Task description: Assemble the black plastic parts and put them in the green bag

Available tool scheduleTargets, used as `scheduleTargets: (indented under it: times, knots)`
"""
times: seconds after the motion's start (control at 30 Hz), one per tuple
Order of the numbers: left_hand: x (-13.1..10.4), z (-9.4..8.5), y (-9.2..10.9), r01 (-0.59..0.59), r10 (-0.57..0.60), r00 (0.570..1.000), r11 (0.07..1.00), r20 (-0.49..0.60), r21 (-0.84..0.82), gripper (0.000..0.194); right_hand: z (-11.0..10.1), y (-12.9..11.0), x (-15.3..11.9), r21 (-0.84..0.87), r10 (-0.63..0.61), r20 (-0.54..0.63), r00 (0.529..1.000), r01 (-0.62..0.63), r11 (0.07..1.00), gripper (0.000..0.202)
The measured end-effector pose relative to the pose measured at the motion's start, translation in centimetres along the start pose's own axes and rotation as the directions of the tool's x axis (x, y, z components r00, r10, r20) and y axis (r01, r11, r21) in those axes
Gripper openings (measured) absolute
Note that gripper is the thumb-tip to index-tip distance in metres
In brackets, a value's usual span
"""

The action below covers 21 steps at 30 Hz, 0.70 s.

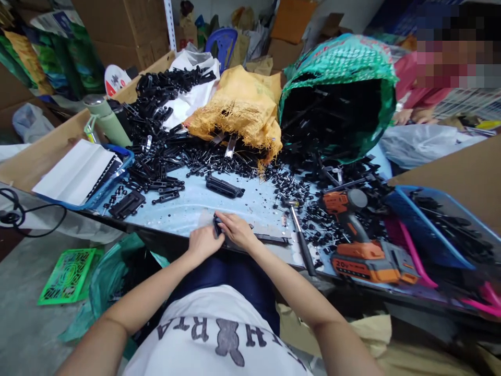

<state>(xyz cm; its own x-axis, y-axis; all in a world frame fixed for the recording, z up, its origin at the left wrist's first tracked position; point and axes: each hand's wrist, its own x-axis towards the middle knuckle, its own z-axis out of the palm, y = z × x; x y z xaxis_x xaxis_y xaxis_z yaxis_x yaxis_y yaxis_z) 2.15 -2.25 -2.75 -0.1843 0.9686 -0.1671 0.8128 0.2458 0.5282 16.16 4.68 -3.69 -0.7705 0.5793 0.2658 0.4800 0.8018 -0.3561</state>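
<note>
Black part (216, 226): held between both hands at the near edge of the desk (188, 201), low before the body. Was liable to slip over that edge if pressed off-centre.

Left hand (204, 244): curled inward, apparently closed on the near side of the part. Could not tell exact contact beneath the fingers.

Right hand (237, 231): laid across the same part, pinching from above. Risked a nipped fingertip, because of such close crowding.

Black bar (274, 239): lay just right of the right hand, along the near edge. Could not tell whether joined to the held part; if loose, could have been nudged away by the wrist.

Hammer (301, 237): lay beyond the bar, handle end at the near edge. Could have been knocked down by a sweep of the right forearm.

Cordless drill (358, 233): lay right of the hammer, among loose black pieces. Could have scattered these if dragged.

Small fasteners (291, 183): strewn thickly beyond the hammer. Could have rolled underneath the work and tilted it.

Green sack (332, 65): lay mouth open toward the body, loaded with black pieces. Could have spilled at a jolt.
</note>
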Motion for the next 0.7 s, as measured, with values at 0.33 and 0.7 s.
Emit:
scheduleTargets:
  times: [0.33, 0.7]
  knots:
    - [-0.1, 1.5, 1.0, 0.028, -0.028, 1.0, 0.983, -0.001, 0.18, 0.038, 0.7, 0.2, -0.5, -0.186, 0.114, 0.126, 0.985, -0.09, 0.978, 0.054]
    - [-0.7, 1.7, 1.3, -0.106, 0.116, 0.993, 0.944, -0.012, 0.313, 0.033, -0.1, -0.6, -0.2, -0.224, 0.071, 0.148, 0.986, -0.037, 0.974, 0.053]
